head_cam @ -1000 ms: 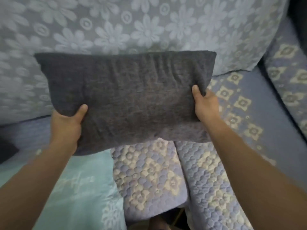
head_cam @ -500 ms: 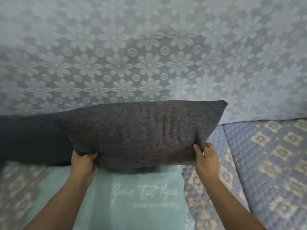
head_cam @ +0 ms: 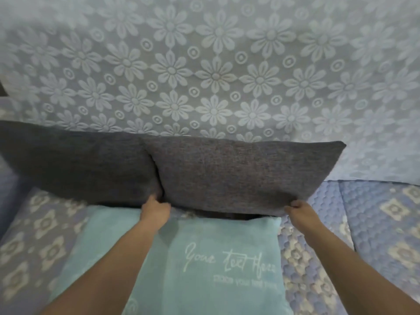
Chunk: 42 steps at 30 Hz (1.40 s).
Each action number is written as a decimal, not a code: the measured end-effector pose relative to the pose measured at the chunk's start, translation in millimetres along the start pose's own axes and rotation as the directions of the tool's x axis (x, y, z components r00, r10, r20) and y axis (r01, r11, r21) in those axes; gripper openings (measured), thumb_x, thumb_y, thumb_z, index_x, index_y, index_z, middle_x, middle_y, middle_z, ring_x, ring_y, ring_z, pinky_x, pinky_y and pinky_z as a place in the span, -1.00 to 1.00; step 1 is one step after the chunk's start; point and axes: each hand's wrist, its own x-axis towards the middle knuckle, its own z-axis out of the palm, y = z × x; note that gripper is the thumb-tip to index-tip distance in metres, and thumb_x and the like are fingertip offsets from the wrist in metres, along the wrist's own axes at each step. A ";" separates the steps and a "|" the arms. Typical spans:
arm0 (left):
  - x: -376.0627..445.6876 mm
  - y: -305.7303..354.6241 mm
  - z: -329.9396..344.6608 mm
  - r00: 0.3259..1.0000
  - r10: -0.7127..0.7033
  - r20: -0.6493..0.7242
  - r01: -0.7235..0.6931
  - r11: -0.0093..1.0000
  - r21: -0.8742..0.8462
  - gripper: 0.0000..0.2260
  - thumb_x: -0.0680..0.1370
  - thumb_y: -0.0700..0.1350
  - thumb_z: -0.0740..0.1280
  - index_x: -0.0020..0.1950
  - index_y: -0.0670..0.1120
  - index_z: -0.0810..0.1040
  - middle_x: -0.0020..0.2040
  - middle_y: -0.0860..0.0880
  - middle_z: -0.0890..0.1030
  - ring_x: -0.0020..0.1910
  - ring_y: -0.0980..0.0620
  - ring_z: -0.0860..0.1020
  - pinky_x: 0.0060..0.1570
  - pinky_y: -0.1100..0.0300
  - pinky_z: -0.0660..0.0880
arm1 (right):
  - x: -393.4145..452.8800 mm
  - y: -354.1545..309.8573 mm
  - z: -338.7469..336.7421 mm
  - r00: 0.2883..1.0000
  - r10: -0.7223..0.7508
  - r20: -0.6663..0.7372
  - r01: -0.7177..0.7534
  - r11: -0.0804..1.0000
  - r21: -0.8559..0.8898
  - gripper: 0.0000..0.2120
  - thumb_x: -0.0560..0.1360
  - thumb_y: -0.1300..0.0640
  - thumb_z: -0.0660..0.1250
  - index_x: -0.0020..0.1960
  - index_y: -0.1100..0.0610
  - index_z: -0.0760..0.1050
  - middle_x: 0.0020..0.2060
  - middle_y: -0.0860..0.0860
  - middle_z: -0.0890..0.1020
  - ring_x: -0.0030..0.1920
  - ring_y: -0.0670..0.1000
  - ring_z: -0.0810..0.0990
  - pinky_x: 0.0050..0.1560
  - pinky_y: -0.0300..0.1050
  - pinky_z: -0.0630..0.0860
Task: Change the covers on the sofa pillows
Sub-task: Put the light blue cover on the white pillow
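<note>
Grey pillow [head_cam: 241, 173], bottom corners gripped by left hand [head_cam: 155, 209] and right hand [head_cam: 300, 211].

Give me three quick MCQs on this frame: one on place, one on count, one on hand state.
1. Where does the teal pillow lie?
A. In front of the grey pillows, on the seat
B. On top of the sofa back
C. On the floor

2. How many grey pillows stand against the floral sofa back?
A. One
B. Two
C. Four

3. What is the right hand doing?
A. Hanging idle
B. Pressing flat on the teal pillow
C. Gripping the lower right corner of the right grey pillow

Answers:
1 A: it lies nearest the camera, below the grey ones.
2 B: the left grey pillow and the right one stand side by side.
3 C: its fingers curl round that corner, while the left hand holds the lower left corner.
</note>
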 end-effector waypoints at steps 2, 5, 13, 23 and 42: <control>-17.1 -25.6 -6.5 1.000 -0.019 -0.004 0.019 0.994 0.108 -0.49 0.52 -0.03 0.40 0.47 -0.08 0.44 0.32 -0.25 0.56 0.29 -0.26 0.53 0.30 -0.04 0.47 | -10.0 5.3 16.1 0.999 -0.041 0.029 0.041 0.999 0.008 -0.49 0.58 0.10 0.33 0.48 0.18 0.35 0.26 0.12 0.48 0.18 0.18 0.51 0.21 0.12 0.49; -40.6 -72.8 -28.2 0.993 -0.040 -0.114 0.075 0.945 0.318 -0.48 0.64 0.02 0.29 0.57 -0.10 0.31 0.40 -0.33 0.44 0.38 -0.33 0.41 0.39 -0.10 0.33 | -32.4 17.6 38.1 0.987 -0.158 0.008 0.158 0.987 -0.004 -0.42 0.59 0.10 0.32 0.56 -0.04 0.23 0.42 0.07 0.41 0.23 0.15 0.53 0.16 0.06 0.52; -40.4 -178.4 -92.0 0.917 -0.227 -0.329 0.325 0.904 0.280 -0.37 0.65 0.23 0.11 0.60 -0.12 0.17 0.49 -0.33 0.32 0.44 -0.36 0.32 0.43 -0.24 0.25 | -53.7 93.5 95.1 0.971 0.238 0.023 -0.237 0.971 -0.030 -0.22 0.52 -0.22 0.36 0.55 0.18 0.19 0.47 0.23 0.35 0.42 0.28 0.38 0.41 0.16 0.35; -40.0 -189.3 -112.4 0.922 -0.370 -0.112 0.370 0.929 -0.025 -0.35 0.37 0.28 0.51 0.19 -0.22 0.59 0.02 -0.21 0.67 -0.04 -0.21 0.65 0.06 -0.16 0.61 | -88.8 89.1 113.1 0.925 0.367 -0.095 -0.367 0.930 0.023 -0.29 0.58 -0.30 0.18 0.38 0.31 0.44 0.27 0.32 0.54 0.26 0.32 0.53 0.28 0.09 0.46; -358.5 193.6 243.6 0.924 0.292 0.247 -0.159 0.881 -0.446 -0.82 0.58 -0.03 0.44 0.18 0.04 0.63 0.02 0.10 0.71 -0.01 0.12 0.67 -0.03 0.17 0.55 | -52.6 212.4 -467.3 0.692 0.360 -0.625 -0.237 0.932 0.274 -0.37 0.67 -0.21 0.03 0.47 0.29 0.33 0.34 0.32 0.47 0.29 0.33 0.48 0.14 0.09 0.41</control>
